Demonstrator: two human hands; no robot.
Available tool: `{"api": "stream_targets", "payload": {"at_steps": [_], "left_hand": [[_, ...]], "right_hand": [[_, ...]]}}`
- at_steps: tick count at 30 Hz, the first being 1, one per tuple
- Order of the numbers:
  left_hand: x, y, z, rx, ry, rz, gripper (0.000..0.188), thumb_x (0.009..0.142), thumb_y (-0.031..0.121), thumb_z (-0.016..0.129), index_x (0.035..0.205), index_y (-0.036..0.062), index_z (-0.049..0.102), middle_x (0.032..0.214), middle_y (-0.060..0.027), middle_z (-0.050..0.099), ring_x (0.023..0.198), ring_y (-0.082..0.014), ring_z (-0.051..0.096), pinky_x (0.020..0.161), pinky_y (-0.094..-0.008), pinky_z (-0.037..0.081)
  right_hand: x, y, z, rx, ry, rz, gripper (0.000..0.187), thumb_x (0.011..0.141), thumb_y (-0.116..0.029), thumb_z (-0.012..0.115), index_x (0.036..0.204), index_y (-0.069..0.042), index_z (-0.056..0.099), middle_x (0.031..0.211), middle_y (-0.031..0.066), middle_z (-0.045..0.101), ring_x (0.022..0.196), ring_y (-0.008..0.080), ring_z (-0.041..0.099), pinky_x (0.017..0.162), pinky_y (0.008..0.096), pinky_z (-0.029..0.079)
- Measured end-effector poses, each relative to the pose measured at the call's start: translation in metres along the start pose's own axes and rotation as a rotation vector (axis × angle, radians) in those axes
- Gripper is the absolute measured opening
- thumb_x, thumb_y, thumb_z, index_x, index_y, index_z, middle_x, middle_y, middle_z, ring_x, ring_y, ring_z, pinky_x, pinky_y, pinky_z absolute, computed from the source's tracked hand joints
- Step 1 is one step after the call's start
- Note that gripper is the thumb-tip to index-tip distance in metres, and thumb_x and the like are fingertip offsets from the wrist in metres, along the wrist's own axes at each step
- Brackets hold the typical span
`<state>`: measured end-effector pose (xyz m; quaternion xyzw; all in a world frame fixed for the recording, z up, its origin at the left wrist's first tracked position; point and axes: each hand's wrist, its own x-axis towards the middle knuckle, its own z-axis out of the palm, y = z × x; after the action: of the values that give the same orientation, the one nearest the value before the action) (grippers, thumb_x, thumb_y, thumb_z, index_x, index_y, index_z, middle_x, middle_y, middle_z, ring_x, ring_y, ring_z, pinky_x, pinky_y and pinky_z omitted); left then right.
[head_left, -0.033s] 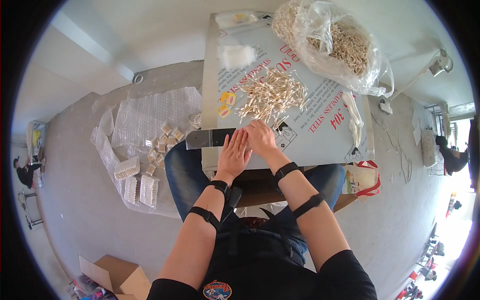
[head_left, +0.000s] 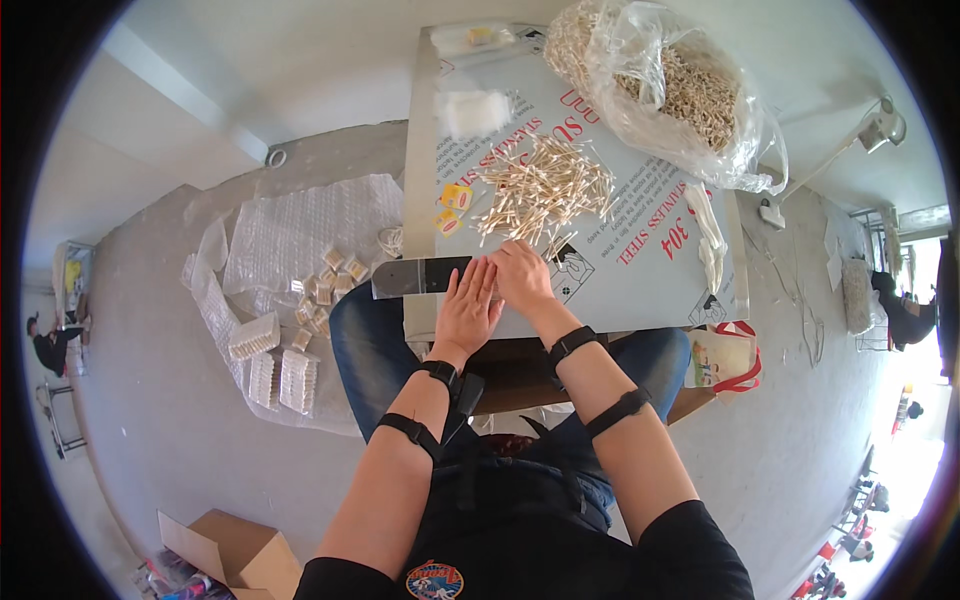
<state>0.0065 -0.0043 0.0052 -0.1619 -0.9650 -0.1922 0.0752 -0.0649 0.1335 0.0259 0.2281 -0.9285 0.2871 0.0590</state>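
Observation:
Both hands meet at the near edge of the table, in front of a loose pile of cotton swabs (head_left: 545,190). My left hand (head_left: 468,305) lies flat with its fingers stretched out, their tips over the right end of a flat dark strip with a grey rounded end (head_left: 405,279). Against it rests my right hand (head_left: 522,276), fingers bent down and close together beside the nearest swabs. Whatever lies under its fingers is hidden. Two small yellow labels or packets (head_left: 452,205) lie left of the pile.
A clear plastic bag (head_left: 690,95) full of swabs stands at the table's far right. White plastic film (head_left: 708,235) lies at the right edge, a clear pack (head_left: 475,113) at the back left. Bubble wrap (head_left: 290,235) with small packed boxes (head_left: 325,285) covers floor at left; an open carton (head_left: 235,550) stands lower left.

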Motion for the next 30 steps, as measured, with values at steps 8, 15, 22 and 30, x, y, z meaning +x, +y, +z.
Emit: {"api": "stream_targets", "payload": {"at_steps": [8,15,22,30], "left_hand": [[-0.002,-0.003,0.001,0.098,-0.041,0.000,0.064,0.093,0.033,0.054,0.146,0.0021,0.035,0.153,-0.0128,0.034,0.141,-0.0271,0.033,0.116,-0.0458,0.024],[0.000,0.000,0.001,0.081,-0.031,0.015,0.062,0.094,0.032,0.054,0.145,0.0019,0.036,0.152,-0.0119,0.035,0.141,-0.0256,0.033,0.116,-0.0455,0.025],[0.000,-0.001,0.001,0.058,-0.024,-0.004,0.059,0.094,0.030,0.054,0.144,0.0020,0.038,0.151,-0.0109,0.037,0.141,-0.0251,0.034,0.115,-0.0461,0.026],[0.001,0.000,0.000,0.068,-0.048,0.018,0.057,0.094,0.029,0.053,0.144,0.0044,0.040,0.152,-0.0080,0.037,0.141,-0.0242,0.034,0.115,-0.0462,0.025]], "right_hand": [[-0.008,0.038,-0.042,-0.083,0.134,0.219,0.017,0.077,-0.004,0.065,0.092,-0.012,0.069,0.092,0.0059,0.061,0.096,0.0271,0.059,0.084,0.0385,0.049],[0.003,0.036,-0.039,-0.176,-0.062,0.067,0.011,0.080,-0.008,0.063,0.089,-0.011,0.067,0.090,0.0038,0.059,0.097,0.0249,0.057,0.083,0.0375,0.049],[0.000,0.048,-0.036,-0.142,0.010,0.055,0.003,0.079,-0.011,0.065,0.082,-0.011,0.065,0.089,0.0033,0.059,0.096,0.0249,0.057,0.082,0.0373,0.048],[0.008,0.030,-0.020,-0.129,0.022,0.018,0.003,0.078,-0.008,0.062,0.077,-0.010,0.065,0.088,0.0051,0.060,0.097,0.0252,0.058,0.081,0.0376,0.049]]}}
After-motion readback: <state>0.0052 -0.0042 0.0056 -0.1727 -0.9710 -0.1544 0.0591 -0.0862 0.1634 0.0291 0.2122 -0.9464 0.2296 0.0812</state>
